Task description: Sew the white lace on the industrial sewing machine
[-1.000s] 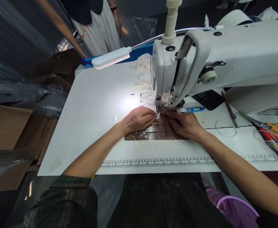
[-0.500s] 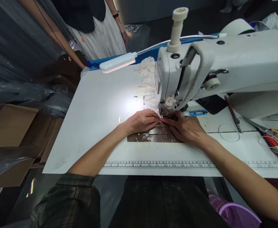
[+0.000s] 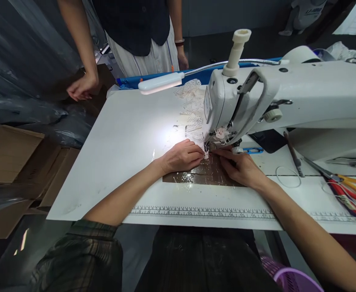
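White lace trim [image 3: 193, 126] runs down the table beside the sewing machine head [image 3: 218, 105], and its near end lies under the presser foot [image 3: 207, 147]. My left hand [image 3: 184, 155] is closed, fingertips pinching the lace just left of the foot. On the foot's other side, my right hand [image 3: 241, 167] has its index finger stretched toward the foot and the other fingers slightly bent, apart from my left hand. Both hands rest over a shiny brown taped patch [image 3: 206, 176]. The contact at my right fingertip is too small to make out.
A lit lamp [image 3: 161, 83] hangs over the table. On the right lie scissors [image 3: 340, 177], a dark phone [image 3: 266, 140], a blue tool [image 3: 253, 150] and a thread loop [image 3: 288, 177]. A printed ruler [image 3: 196, 213] follows the front edge. A co-worker [image 3: 138, 36] stands behind; cardboard boxes [image 3: 10, 154] are at left.
My right fingertip has drawn back slightly from my left fingers. The co-worker's hand has come off the table corner and hangs beside it. The camera view has shifted slightly.
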Demonstrator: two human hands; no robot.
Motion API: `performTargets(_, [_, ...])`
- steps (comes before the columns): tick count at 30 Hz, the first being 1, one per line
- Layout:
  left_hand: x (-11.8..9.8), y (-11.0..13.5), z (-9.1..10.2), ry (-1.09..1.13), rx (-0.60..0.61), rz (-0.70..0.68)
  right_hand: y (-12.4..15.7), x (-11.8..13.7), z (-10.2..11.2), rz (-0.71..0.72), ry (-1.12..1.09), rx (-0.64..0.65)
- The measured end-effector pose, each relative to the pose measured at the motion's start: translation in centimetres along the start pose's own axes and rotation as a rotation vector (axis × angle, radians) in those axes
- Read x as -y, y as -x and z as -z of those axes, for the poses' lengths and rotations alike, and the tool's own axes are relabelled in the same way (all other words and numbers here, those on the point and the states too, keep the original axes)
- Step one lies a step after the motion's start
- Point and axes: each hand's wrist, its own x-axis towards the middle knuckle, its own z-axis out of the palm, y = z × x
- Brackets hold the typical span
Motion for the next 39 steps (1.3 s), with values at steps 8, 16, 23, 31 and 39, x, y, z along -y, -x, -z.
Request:
performTargets(8, [0.2,0.3,-0.2,0.066,-0.014,0.062,-0.3,0.4,0.4,-0.033,-0.016,-0.063])
performTargets(16, [0.0,0.1,-0.2,0.005,0.015,0.04,0.1,0.4,-0.3,-0.017,-0.001,-0.073])
performTargets(23, [0.0,0.0,-0.2,-0.055,-0.003,-0.011,-0.1,0.8,-0.7,0.141,0.122,-0.055])
performTargets(31, [-0.1,-0.1,0.0,-0.065,0.003,-0.034,-0.2,0.5,-0.8,0.174,0.123,-0.051])
performTargets(39, [-0.1,-0.1,1.0,-0.01,0.108,-0.085,-0.1,0.5,-0.9,0.181,0.141,-0.06])
